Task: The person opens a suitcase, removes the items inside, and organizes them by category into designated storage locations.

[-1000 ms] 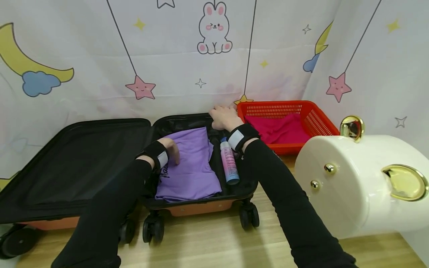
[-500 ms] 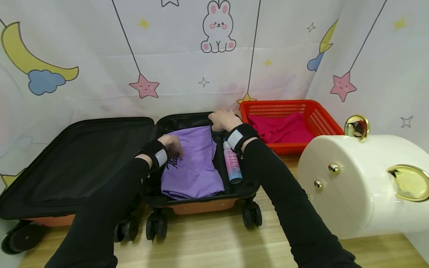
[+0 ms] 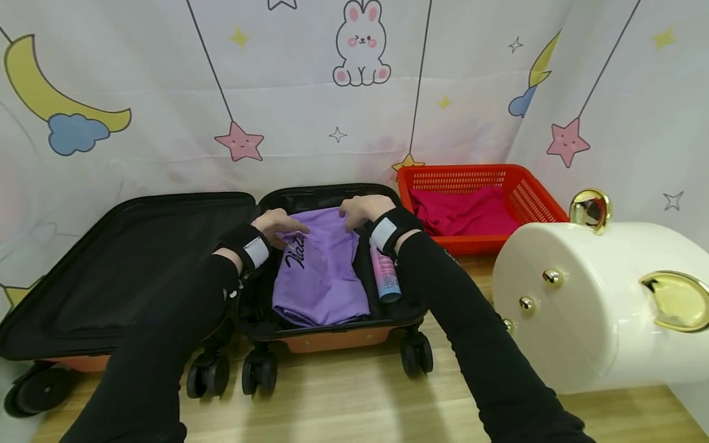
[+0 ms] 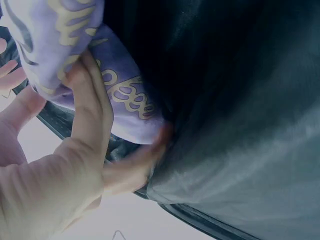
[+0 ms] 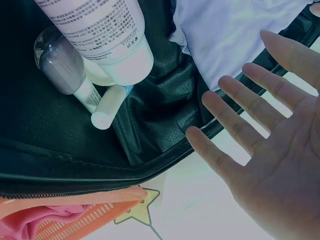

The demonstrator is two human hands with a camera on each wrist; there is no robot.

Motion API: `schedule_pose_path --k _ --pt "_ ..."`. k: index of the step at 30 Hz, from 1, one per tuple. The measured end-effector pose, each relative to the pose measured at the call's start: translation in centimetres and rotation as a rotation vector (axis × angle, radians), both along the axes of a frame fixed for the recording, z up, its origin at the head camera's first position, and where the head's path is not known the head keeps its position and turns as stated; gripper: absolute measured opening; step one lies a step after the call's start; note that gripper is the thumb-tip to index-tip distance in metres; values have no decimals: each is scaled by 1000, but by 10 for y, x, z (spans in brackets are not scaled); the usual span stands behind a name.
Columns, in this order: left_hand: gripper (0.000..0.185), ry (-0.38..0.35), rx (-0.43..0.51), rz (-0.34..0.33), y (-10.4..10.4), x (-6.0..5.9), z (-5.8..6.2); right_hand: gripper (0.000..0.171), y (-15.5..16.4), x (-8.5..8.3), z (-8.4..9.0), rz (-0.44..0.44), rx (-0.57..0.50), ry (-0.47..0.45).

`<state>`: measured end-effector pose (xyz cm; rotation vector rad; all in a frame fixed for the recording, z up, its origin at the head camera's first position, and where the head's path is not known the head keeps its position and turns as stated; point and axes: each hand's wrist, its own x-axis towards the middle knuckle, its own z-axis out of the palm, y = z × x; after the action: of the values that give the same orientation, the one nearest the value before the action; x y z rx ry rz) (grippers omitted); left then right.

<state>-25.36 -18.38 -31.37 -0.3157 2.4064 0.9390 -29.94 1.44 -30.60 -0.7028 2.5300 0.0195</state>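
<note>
One folded purple garment (image 3: 324, 277) in your open suitcase (image 3: 338, 340), your left hand (image 3: 272, 225) at it, fingers apart, your right hand (image 3: 364, 210) near, fingers spread, one bottle (image 3: 384, 275), one white cylinder (image 5: 108, 107) only your right-wrist view shows.

Around the folded purple garment (image 3: 324, 277) in the open suitcase (image 3: 111, 271): left hand (image 3: 276, 225) at ten o'clock, right hand (image 3: 365, 210) at one, pink-and-blue bottle (image 3: 385, 274) at three; red basket (image 3: 465, 246) at the bottle's two.
</note>
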Motion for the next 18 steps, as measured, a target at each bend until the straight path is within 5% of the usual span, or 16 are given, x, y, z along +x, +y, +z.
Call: schedule_pose_path --k 7,13,18 --pt "90 22 66 14 -1 4 -5 58 0 0 0 5 -6 11" --pt "50 188 67 -226 9 3 -13 65 -1 -2 0 -4 -19 48" --pt "59 323 -3 -347 11 3 -13 76 4 -4 -1 -30 -109 146"
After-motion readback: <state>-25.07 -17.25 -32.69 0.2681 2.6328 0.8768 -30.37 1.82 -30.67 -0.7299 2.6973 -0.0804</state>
